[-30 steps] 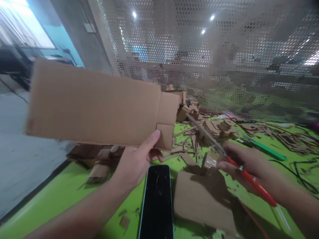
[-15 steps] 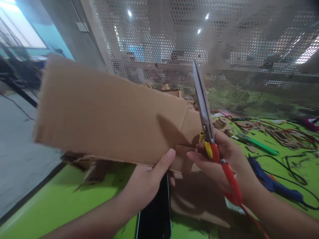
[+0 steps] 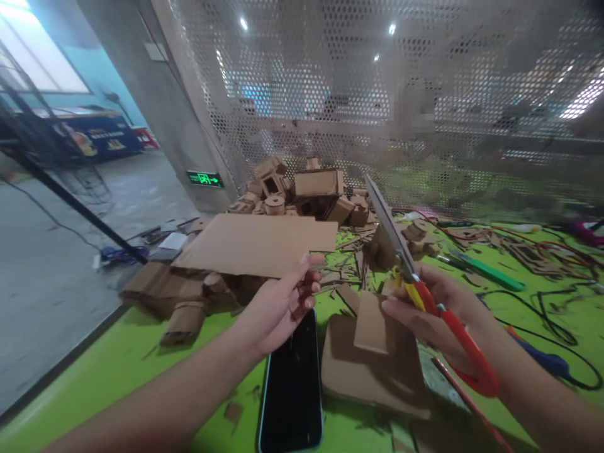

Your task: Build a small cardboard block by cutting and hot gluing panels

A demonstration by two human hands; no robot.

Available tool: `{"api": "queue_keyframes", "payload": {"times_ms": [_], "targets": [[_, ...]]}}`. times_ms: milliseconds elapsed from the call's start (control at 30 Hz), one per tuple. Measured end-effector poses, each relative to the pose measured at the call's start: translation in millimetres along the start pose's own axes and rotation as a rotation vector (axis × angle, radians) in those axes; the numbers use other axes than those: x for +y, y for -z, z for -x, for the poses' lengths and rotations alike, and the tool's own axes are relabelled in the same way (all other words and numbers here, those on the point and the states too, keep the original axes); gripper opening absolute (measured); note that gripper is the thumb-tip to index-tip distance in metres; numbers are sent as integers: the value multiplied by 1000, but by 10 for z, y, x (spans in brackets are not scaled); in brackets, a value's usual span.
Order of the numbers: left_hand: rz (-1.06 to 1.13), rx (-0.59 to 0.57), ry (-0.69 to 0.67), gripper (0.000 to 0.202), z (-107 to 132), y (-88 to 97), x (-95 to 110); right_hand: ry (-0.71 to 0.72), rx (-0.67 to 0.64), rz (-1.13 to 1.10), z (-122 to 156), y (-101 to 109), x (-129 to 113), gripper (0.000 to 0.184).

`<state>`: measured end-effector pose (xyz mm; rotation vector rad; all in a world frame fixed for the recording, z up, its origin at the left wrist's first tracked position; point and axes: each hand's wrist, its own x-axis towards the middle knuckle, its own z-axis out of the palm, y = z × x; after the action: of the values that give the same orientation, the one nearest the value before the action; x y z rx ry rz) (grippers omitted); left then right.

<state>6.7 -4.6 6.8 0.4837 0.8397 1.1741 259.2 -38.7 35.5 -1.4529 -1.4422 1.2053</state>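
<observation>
My left hand (image 3: 286,301) is open, with loosely curled fingers and nothing in it. It hovers beside the near edge of a large flat cardboard sheet (image 3: 250,242), which rests over cardboard constructions. In my right hand (image 3: 436,308) are scissors (image 3: 392,229) with red and yellow handles, their blades pointing up and away. The thumb of that hand also pinches a small rectangular cardboard piece (image 3: 374,324). Beneath it lies a larger cardboard piece with rounded corners (image 3: 363,374). A black-screened phone (image 3: 293,384) is on the green table below my left hand.
Cardboard models (image 3: 316,184) are heaped at the back against a perforated metal screen (image 3: 302,82). To the right lie a green-handled cutter (image 3: 491,272), a blue glue gun (image 3: 542,357) and tangled cables. Cardboard scraps (image 3: 352,258) litter the green table (image 3: 108,377).
The large cardboard sheet has left my hands and now lies on the left over the constructions. My left hand has let go. The small piece is now apart from the sheet, in my right hand.
</observation>
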Motion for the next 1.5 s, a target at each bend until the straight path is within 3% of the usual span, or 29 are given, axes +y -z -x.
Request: {"api": "queue_keyframes", "payload": {"times_ms": [133, 267, 367, 533, 600, 700, 767, 833, 967, 1033, 1133, 1367, 1500], "targets": [[-26, -20, 183, 36, -47, -14, 39, 28, -19, -17, 21, 45, 112, 48], [-135, -121, 321, 49, 93, -78, 82, 41, -26, 25, 14, 62, 156, 50], [-284, -189, 186, 20, 248, -104, 22, 31, -18, 13, 32, 41, 141, 50], [-814, -165, -366, 29, 389, -28, -112, 26, -71, 98, 96, -35, 73, 44], [-1014, -245, -473, 51, 405, 37, -145, -3, -59, 135, 117, -66, 37, 44], [-1246, -418, -458, 89, 408, 122, -201, -11, -46, 189, 140, -85, 9, 44], [-1316, -496, -470, 91, 405, 151, -247, 13, -48, 247, 146, -62, 20, 43], [-1331, -542, -504, 79, 406, 160, -285, 51, -39, 311, 138, 2, 45, 42], [-1341, -563, -548, 64, 426, 166, -308, 144, 32, 550, 58, 244, 64, 42], [-1339, -573, -561, 65, 433, 178, -300, 128, 96, 822, -8, 394, 59, 45], [-1356, -568, -539, 72, 427, 191, -285, 72, 120, 1034, -119, 604, 95, 38], [-1356, -542, -508, 67, 375, 99, -238, 53, -11, 1118, -355, 859, 316, 17], [-1321, -480, -546, 83, 364, 111, -253, 86, -67, 1107, -451, 792, 349, 43]]}}
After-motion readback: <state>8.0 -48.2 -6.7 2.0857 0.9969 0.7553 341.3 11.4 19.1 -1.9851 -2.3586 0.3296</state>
